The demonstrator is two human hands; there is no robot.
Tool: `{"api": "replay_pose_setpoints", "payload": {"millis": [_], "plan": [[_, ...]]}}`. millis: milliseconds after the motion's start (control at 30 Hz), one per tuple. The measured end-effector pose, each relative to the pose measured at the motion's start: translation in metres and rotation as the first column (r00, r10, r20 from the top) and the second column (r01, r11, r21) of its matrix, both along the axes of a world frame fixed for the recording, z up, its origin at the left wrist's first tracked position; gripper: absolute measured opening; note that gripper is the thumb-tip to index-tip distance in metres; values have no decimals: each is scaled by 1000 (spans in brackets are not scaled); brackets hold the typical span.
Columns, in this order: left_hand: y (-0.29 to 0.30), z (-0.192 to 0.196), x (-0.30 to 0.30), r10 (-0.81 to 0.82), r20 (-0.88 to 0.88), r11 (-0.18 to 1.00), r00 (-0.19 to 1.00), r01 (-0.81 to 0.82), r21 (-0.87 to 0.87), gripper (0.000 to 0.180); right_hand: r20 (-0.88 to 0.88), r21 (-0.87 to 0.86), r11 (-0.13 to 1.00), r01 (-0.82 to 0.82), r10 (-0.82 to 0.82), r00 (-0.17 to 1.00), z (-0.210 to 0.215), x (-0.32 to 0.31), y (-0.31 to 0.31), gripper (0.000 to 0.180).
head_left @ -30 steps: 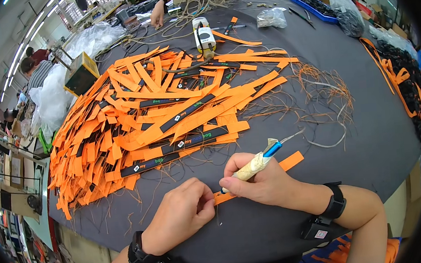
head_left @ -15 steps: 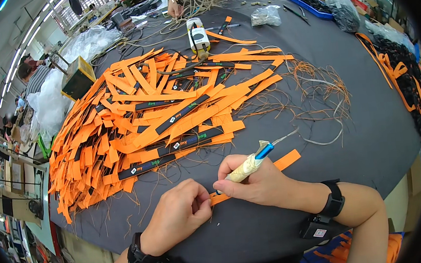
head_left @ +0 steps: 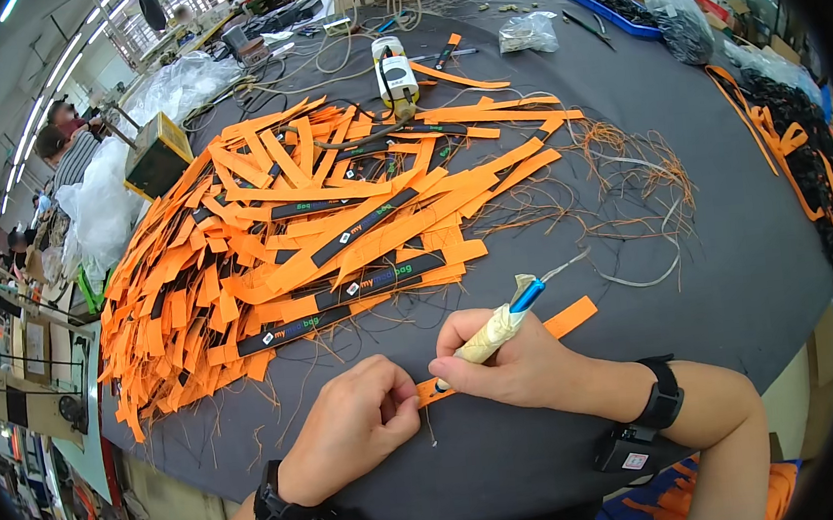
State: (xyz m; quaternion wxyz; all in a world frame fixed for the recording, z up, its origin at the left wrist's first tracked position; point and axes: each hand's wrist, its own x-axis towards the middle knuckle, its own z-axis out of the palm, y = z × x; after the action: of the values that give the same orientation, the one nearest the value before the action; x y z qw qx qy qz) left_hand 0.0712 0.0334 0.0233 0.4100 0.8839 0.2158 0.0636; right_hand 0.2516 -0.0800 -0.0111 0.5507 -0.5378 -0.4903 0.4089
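My right hand (head_left: 519,355) grips a corded pen-shaped tool (head_left: 494,334), its shaft wrapped in cream tape with a blue end and a pale wire leading off. The tool's tip meets an orange webbing strip (head_left: 429,393) lying on the dark table. My left hand (head_left: 359,421) is closed, pinching the strip's left end between thumb and fingers. The strip passes beneath my right hand and shows again beyond it. A loose thread (head_left: 431,429) hangs from the strip's near edge. Farther off lies a large heap of orange strips (head_left: 200,279) with black printed labels.
Tangled orange thread trimmings (head_left: 636,166) lie right of the heap. A white boxed device (head_left: 396,75) with cables stands behind it. A yellow-edged box (head_left: 158,154) sits at the left. At the back right are a clear plastic bag (head_left: 527,32) and a blue tray (head_left: 607,8).
The tool and my right hand have shifted slightly right, baring more of the strip. A thread now hangs from its near edge. Across the table, another person's hand has moved.
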Motion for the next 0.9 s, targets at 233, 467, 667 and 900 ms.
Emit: {"api": "replay_pose_setpoints", "payload": {"millis": [233, 467, 667, 900], "plan": [[0, -1, 0, 3, 8, 1000, 1000, -3, 3, 11, 6, -12, 1000, -14, 14, 1000, 0, 0, 0, 17], [1, -2, -1, 21, 1, 1000, 1000, -21, -23, 10, -8, -94, 994, -60, 60, 998, 4, 3, -1, 13], [1, -1, 1, 20, 1, 998, 1000, -20, -59, 9, -8, -89, 995, -50, 49, 999, 4, 3, -2, 12], [2, 0, -1, 18, 13, 998, 1000, -17, -65, 9, 18, -96, 993, -66, 68, 998, 5, 3, -1, 11]]}}
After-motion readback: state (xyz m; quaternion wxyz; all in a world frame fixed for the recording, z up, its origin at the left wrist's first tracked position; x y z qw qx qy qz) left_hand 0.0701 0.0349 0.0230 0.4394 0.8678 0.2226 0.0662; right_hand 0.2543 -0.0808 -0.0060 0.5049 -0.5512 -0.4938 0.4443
